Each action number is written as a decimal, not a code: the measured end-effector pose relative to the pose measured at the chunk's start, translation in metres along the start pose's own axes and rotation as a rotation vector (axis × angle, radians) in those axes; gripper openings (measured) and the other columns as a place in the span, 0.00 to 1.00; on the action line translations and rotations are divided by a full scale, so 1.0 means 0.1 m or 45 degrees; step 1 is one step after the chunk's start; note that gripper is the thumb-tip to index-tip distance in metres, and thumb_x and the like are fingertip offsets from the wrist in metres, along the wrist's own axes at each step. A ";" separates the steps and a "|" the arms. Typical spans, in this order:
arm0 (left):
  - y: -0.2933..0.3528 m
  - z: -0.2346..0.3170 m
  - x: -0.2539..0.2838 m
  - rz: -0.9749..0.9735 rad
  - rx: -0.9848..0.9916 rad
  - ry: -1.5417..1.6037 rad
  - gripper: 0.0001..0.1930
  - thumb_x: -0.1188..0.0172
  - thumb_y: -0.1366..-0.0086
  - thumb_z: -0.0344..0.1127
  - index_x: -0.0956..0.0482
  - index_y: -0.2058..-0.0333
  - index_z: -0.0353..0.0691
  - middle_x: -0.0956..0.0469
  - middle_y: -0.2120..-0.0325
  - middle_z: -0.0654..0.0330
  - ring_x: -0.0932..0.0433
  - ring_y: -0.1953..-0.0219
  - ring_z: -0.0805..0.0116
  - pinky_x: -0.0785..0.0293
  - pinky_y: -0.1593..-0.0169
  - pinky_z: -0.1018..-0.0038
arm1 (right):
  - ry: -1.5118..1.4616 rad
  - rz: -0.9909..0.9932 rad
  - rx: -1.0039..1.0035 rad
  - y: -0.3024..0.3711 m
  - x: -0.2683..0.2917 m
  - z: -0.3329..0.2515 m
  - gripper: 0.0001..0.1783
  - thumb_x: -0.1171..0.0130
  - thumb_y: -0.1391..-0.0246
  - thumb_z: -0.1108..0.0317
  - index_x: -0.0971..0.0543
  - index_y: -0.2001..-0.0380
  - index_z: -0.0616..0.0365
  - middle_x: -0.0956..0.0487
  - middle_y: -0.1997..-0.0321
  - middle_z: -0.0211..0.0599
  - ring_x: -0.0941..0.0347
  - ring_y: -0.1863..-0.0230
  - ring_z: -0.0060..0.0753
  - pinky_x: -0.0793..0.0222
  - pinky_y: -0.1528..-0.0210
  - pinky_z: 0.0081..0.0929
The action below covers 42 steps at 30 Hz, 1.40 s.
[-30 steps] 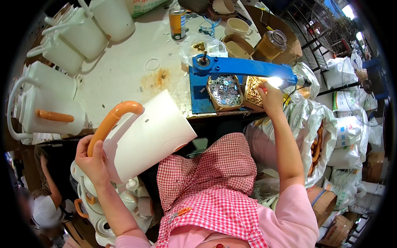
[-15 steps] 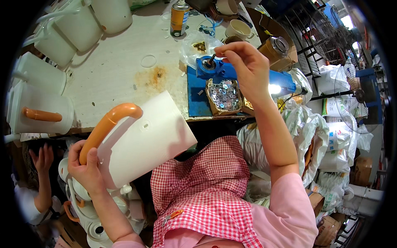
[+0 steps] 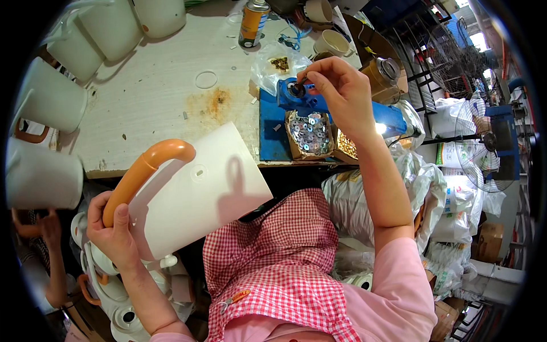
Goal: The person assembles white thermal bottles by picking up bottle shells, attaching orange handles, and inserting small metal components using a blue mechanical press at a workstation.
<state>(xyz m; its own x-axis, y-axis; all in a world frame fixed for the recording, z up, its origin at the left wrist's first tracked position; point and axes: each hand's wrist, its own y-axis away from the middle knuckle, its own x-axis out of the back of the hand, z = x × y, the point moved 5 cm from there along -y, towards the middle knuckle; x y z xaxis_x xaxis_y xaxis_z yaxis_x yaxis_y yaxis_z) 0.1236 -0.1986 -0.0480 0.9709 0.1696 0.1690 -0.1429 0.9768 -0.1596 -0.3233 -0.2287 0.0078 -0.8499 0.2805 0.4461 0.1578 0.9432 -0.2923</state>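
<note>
My left hand (image 3: 115, 233) is wrapped round the orange curved handle (image 3: 149, 162) of a white plastic jug body (image 3: 211, 194), which lies tilted across my front. My right hand (image 3: 336, 91) pinches something small and dark at the round head of a blue power tool (image 3: 292, 90). The fingertips hide most of that small piece. Below the tool stands a cut-down box of metal washers (image 3: 310, 134). Beside it, a box of small brass-coloured parts (image 3: 346, 145) is partly covered by my right forearm.
White jug bodies (image 3: 108, 31) line the table's left side. A spray can (image 3: 254, 23), a beige cup (image 3: 332, 43) and a plastic bag (image 3: 273, 62) stand or lie at the back. Another person's arm (image 3: 54, 256) shows at lower left. A fan (image 3: 487, 139) stands right.
My right fingers have come down onto the tool's head, where a dark pin stood visible before. At the left, a jug body with an orange handle has shifted left, its handle turned from view.
</note>
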 end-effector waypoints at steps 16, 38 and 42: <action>0.01 0.05 -0.07 0.041 -0.037 -0.101 0.21 0.27 0.38 0.47 0.22 0.59 0.35 0.31 0.77 0.72 0.39 0.79 0.85 0.49 0.75 0.85 | 0.603 -0.032 -0.169 0.80 0.00 1.20 0.09 0.36 0.47 0.72 0.15 0.61 0.55 0.15 0.63 0.38 0.19 0.65 0.39 0.23 0.59 0.30; 0.06 0.10 -0.10 0.008 -0.009 -0.065 0.19 0.25 0.40 0.43 0.22 0.60 0.36 0.26 0.74 0.70 0.35 0.77 0.84 0.42 0.73 0.86 | 0.352 0.318 0.711 0.12 0.07 -0.13 0.07 0.34 0.51 0.83 0.18 0.68 0.62 0.14 0.60 0.37 0.20 0.66 0.23 0.25 0.67 0.20; 0.05 0.07 -0.07 0.006 0.027 -0.026 0.20 0.25 0.40 0.44 0.22 0.60 0.36 0.26 0.73 0.69 0.34 0.77 0.83 0.41 0.73 0.86 | 0.597 0.369 0.953 0.08 0.05 -0.19 0.08 0.33 0.55 0.78 0.21 0.72 0.55 0.14 0.62 0.30 0.18 0.68 0.36 0.24 0.68 0.28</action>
<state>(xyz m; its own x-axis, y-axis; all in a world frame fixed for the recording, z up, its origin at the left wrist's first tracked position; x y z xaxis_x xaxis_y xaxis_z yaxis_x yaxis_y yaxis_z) 0.1145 -0.1945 -0.0436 0.9661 0.1769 0.1880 -0.1519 0.9784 -0.1401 -0.3169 -0.2163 0.0243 -0.5122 0.6843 0.5190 -0.1719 0.5104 -0.8426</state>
